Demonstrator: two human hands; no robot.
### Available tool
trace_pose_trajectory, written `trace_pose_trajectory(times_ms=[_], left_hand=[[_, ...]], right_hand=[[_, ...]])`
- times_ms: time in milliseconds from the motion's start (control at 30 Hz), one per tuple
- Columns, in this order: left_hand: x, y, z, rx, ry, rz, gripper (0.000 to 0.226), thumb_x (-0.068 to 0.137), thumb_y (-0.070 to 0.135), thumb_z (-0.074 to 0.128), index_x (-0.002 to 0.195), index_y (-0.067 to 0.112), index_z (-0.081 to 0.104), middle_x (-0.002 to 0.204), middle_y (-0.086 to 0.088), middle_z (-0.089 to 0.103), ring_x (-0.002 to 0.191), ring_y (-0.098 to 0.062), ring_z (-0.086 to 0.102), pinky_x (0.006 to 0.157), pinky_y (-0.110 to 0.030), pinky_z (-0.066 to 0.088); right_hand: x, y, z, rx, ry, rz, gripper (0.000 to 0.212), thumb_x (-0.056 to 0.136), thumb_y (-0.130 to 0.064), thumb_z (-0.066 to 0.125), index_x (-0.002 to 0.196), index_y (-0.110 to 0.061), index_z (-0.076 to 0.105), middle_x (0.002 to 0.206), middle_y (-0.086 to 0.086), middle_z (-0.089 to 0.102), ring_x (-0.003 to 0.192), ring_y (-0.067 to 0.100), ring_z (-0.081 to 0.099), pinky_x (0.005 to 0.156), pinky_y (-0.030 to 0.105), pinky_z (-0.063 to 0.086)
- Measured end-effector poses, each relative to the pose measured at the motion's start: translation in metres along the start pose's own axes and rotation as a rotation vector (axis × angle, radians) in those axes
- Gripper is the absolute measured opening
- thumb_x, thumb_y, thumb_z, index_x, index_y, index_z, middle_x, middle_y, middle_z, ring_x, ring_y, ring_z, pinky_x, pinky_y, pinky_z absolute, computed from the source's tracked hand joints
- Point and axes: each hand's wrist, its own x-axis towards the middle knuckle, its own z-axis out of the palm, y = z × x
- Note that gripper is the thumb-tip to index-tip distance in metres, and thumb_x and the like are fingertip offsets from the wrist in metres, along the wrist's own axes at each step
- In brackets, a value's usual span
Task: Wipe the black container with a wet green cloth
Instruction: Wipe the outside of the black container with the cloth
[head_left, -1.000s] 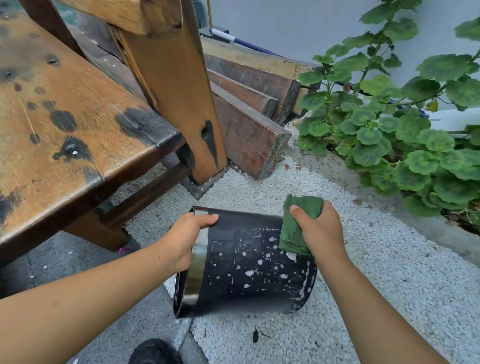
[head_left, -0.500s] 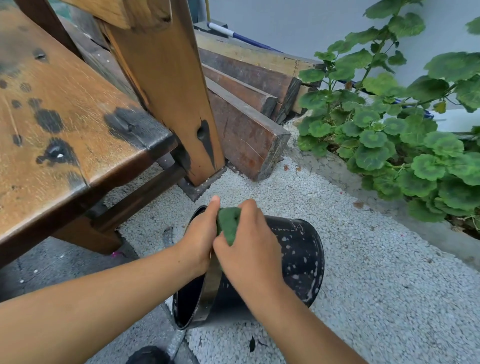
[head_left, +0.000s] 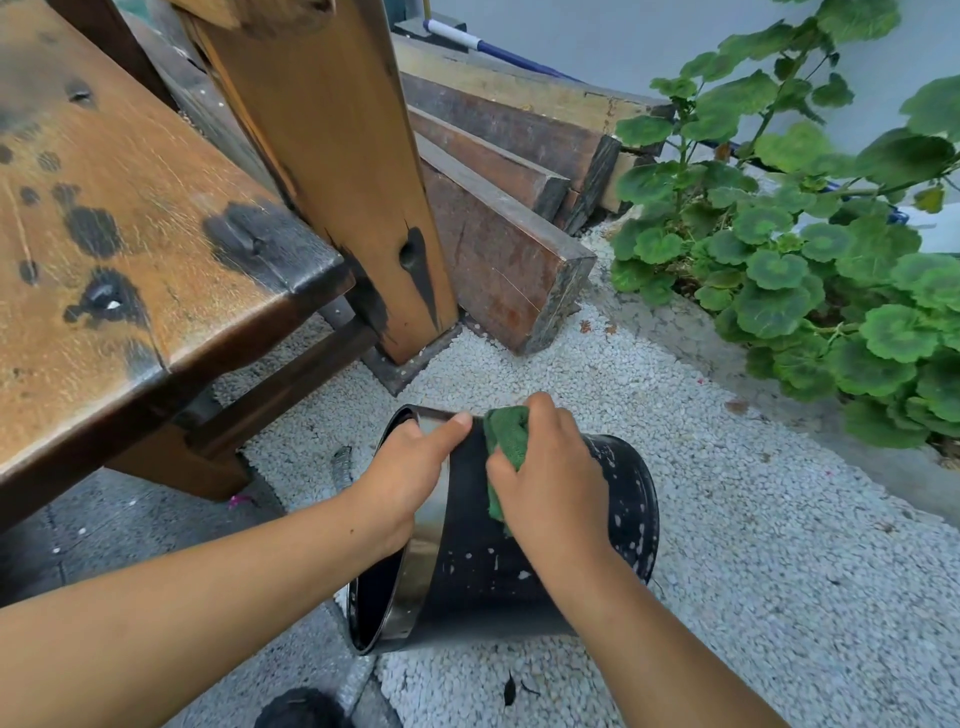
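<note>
Your left hand clamps the metal-banded rim of the black container, thumb stretched across the top. Your right hand is closed around the one green cloth, pressing it against the container's upper side. The single container lies on its side on the white gravel, its mouth facing left; its inside looks dark, contents unclear.

Green cloth mostly hidden under right hand.
</note>
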Motion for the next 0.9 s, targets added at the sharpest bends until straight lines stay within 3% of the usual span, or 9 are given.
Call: trace_pose_trajectory(times_ms=[67, 200, 433, 533, 633, 700, 767, 833, 900], left_hand=[[0.0, 0.0, -0.001, 0.019, -0.026, 0.016, 0.037, 0.1, 0.032, 0.059, 0.107, -0.002, 0.072, 0.104, -0.017, 0.078, 0.097, -0.027, 0.075, 0.079, -0.031, 0.058], [0.001, 0.0, -0.003, 0.002, -0.037, -0.008, 0.044, 0.099, 0.035, 0.061, 0.119, -0.004, 0.065, 0.119, -0.023, 0.072, 0.112, -0.036, 0.068, 0.108, -0.053, 0.046], [0.009, -0.003, -0.005, -0.029, -0.043, -0.017, 0.049, 0.098, 0.036, 0.063, 0.124, -0.005, 0.061, 0.125, -0.022, 0.069, 0.118, -0.036, 0.064, 0.112, -0.053, 0.042], [0.007, -0.001, -0.009, -0.07, -0.081, -0.032, 0.036, 0.099, 0.032, 0.061, 0.117, 0.002, 0.069, 0.12, -0.017, 0.075, 0.107, -0.03, 0.072, 0.101, -0.045, 0.053], [0.006, 0.002, -0.023, -0.17, -0.26, -0.112, 0.042, 0.089, 0.029, 0.069, 0.124, 0.005, 0.066, 0.12, -0.017, 0.075, 0.104, -0.031, 0.074, 0.085, -0.041, 0.059], [0.003, -0.002, -0.03, -0.124, -0.43, -0.133, 0.042, 0.088, 0.021, 0.074, 0.128, 0.014, 0.065, 0.123, -0.014, 0.074, 0.107, -0.029, 0.074, 0.082, -0.038, 0.061], [-0.002, -0.013, -0.032, -0.049, -0.498, -0.127, 0.034, 0.09, 0.016, 0.071, 0.123, 0.026, 0.07, 0.125, -0.009, 0.074, 0.109, -0.026, 0.073, 0.083, -0.035, 0.061], [-0.007, -0.024, -0.03, -0.021, -0.434, -0.106, 0.023, 0.093, 0.017, 0.069, 0.111, 0.029, 0.077, 0.121, -0.007, 0.076, 0.108, -0.026, 0.074, 0.085, -0.034, 0.06], [-0.009, -0.031, -0.029, -0.045, -0.319, -0.093, 0.023, 0.088, 0.028, 0.073, 0.11, 0.024, 0.077, 0.117, -0.006, 0.078, 0.112, -0.028, 0.072, 0.099, -0.042, 0.054]], right_hand=[[0.006, 0.013, -0.001, -0.032, -0.006, 0.034, 0.033, 0.09, -0.033, 0.063, 0.115, -0.028, 0.042, 0.102, -0.005, 0.048, 0.079, 0.021, 0.054, 0.054, 0.033, 0.038], [0.013, 0.04, -0.005, -0.077, -0.005, 0.102, 0.031, 0.09, -0.029, 0.064, 0.115, -0.028, 0.046, 0.1, -0.003, 0.047, 0.074, 0.022, 0.053, 0.051, 0.031, 0.035], [0.015, 0.076, -0.01, -0.144, 0.026, 0.214, 0.029, 0.092, -0.026, 0.062, 0.115, -0.024, 0.045, 0.097, 0.0, 0.046, 0.066, 0.021, 0.052, 0.052, 0.033, 0.04], [0.013, 0.086, -0.012, -0.161, 0.032, 0.252, 0.032, 0.093, -0.024, 0.063, 0.119, -0.022, 0.044, 0.102, 0.003, 0.047, 0.07, 0.025, 0.055, 0.053, 0.034, 0.043], [0.013, 0.094, -0.014, -0.148, 0.031, 0.271, 0.035, 0.094, -0.023, 0.064, 0.123, -0.019, 0.044, 0.106, 0.006, 0.049, 0.074, 0.027, 0.057, 0.055, 0.034, 0.043], [0.014, 0.099, -0.019, -0.108, 0.044, 0.286, 0.033, 0.094, -0.021, 0.064, 0.121, -0.019, 0.045, 0.104, 0.006, 0.049, 0.072, 0.025, 0.056, 0.054, 0.033, 0.042], [0.014, 0.103, -0.022, -0.06, 0.063, 0.296, 0.031, 0.094, -0.02, 0.064, 0.119, -0.019, 0.045, 0.102, 0.006, 0.048, 0.069, 0.022, 0.053, 0.05, 0.031, 0.038], [0.014, 0.102, -0.025, -0.034, 0.087, 0.285, 0.031, 0.093, -0.019, 0.064, 0.117, -0.02, 0.045, 0.102, 0.005, 0.048, 0.069, 0.021, 0.053, 0.05, 0.031, 0.037], [0.014, 0.099, -0.028, -0.006, 0.125, 0.252, 0.03, 0.092, -0.019, 0.066, 0.113, -0.022, 0.045, 0.101, 0.004, 0.049, 0.071, 0.021, 0.054, 0.048, 0.029, 0.035]])
